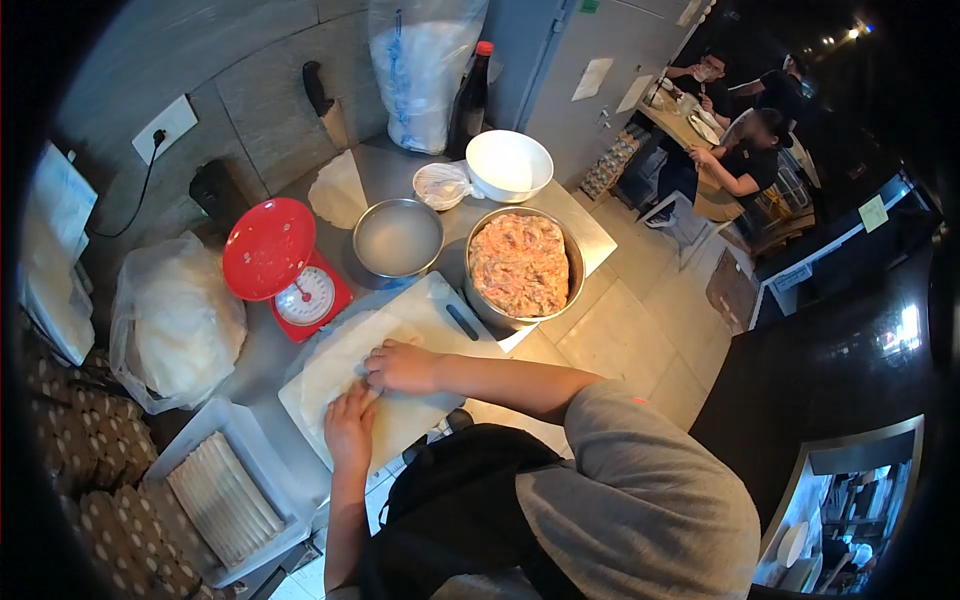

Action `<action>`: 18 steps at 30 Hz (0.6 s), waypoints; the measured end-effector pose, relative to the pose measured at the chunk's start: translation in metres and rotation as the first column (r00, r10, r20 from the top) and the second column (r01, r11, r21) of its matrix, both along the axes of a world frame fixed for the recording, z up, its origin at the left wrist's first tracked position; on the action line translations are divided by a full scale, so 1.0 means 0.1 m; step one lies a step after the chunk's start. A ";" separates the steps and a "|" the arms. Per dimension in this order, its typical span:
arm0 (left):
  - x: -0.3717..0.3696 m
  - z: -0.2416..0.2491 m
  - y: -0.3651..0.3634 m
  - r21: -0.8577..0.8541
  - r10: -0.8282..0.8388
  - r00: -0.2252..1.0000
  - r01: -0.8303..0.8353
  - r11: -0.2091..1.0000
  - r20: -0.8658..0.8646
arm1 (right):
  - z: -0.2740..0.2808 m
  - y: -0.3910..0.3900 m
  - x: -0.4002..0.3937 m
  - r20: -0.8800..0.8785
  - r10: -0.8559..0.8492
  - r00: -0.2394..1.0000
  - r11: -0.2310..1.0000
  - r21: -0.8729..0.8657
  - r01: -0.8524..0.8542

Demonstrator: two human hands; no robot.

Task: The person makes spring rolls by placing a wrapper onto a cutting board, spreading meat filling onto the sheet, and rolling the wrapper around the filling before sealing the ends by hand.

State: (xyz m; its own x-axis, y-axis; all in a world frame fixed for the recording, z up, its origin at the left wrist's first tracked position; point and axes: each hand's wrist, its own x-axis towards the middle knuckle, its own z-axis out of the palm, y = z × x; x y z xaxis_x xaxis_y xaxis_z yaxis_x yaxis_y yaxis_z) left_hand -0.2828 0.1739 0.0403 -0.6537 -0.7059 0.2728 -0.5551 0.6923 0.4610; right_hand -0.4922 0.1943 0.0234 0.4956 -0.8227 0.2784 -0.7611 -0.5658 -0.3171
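A white cutting board (415, 425) lies on the metal table, with a thin pale sheet (345, 350) spread over part of it. Both hands rest close together on the sheet. My left hand (350, 425) has its fingers bent over the edge of something small and pale, mostly hidden. My right hand (400, 366) is curled beside it, fingertips down; what lies under them is hidden. Behind the board stand a metal pot of pinkish ground mixture (520, 262) and a metal bowl of cloudy liquid (398, 238). A plastic bin of white rolls (225, 498) is at the lower left.
A red scale (305, 300) and a bag of white material (185, 330) stand left of the board. A white bowl (510, 165), dark bottle (472, 100) and wall-hung knife (325, 105) are behind. Egg trays (115, 530) line the lower left. People sit at a far table (680, 122).
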 end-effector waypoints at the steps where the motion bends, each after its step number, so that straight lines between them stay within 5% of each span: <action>1: 0.06 0.01 0.00 -0.011 0.017 1.000 -0.017 1.000 -0.020 | 0.02 0.00 0.03 0.021 -0.007 1.000 1.000 -0.009 0.008; 7: 0.34 -0.01 -0.06 0.083 0.033 0.999 -0.033 0.996 0.005 | -0.21 -0.07 0.40 0.152 0.005 0.988 0.999 0.037 -0.011; 18: 0.40 -0.12 0.04 0.034 0.043 0.997 -0.041 0.999 -0.066 | -0.04 -0.06 0.39 0.108 0.020 0.994 0.997 0.069 -0.028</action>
State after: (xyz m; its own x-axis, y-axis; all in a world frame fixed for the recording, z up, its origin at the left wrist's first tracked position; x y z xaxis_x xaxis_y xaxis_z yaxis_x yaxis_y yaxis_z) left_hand -0.2433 0.1780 0.0287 -0.6044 -0.7417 0.2909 -0.5508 0.6528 0.5200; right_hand -0.4530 0.1879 0.0196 0.4857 -0.8305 0.2728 -0.7072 -0.5567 -0.4358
